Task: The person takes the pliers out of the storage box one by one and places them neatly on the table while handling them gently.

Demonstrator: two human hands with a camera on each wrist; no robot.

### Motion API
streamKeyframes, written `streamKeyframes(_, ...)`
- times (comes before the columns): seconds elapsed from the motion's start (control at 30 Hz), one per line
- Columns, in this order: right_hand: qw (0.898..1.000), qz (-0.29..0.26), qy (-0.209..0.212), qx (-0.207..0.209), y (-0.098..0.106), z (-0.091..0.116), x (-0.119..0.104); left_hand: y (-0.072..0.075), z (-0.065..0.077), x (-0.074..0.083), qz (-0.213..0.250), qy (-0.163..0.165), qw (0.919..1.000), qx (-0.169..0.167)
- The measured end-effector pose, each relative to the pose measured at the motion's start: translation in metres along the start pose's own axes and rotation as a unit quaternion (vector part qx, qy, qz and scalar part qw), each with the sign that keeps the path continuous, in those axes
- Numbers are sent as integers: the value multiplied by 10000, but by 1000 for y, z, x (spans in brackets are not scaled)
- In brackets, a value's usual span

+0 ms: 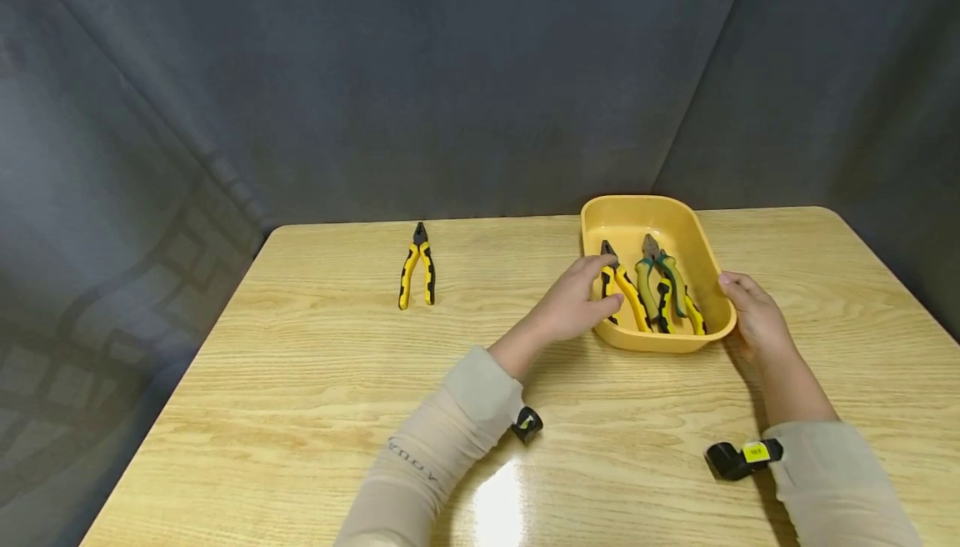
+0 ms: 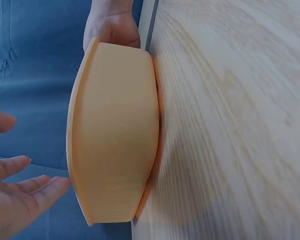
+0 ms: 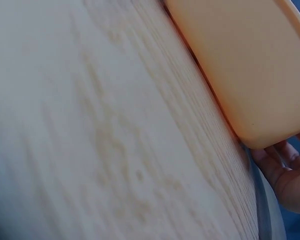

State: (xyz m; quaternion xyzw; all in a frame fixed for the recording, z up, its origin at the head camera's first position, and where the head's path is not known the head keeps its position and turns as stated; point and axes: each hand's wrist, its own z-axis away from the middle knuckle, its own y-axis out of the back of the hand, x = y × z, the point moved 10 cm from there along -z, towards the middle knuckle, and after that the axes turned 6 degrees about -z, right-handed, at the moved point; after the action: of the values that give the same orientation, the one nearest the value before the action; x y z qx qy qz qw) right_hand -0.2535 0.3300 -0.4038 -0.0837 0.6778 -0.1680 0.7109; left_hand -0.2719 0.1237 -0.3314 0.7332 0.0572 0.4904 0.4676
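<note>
A yellow plastic tub stands on the wooden table, holding several pliers. Yellow-and-black pliers lie at its left side, green-handled pliers beside them, partly covering another yellow-and-black pair. My left hand reaches over the tub's left rim, fingers extended close over the left pliers; the left wrist view has its fingers spread at the rim. My right hand grips the tub's right side near the front corner, thumb at the rim and fingers against the outer wall.
One more pair of yellow-and-black pliers lies on the table to the left, handles toward me. A dark grey cloth hangs behind the table's back edge. Each wrist wears a small black camera.
</note>
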Motion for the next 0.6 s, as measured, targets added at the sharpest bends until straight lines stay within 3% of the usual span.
streamKeyframes(0.6, 9999, -123, 52, 37, -1, -1, -1, -14, -5, 10, -3, -74, 9998, -167)
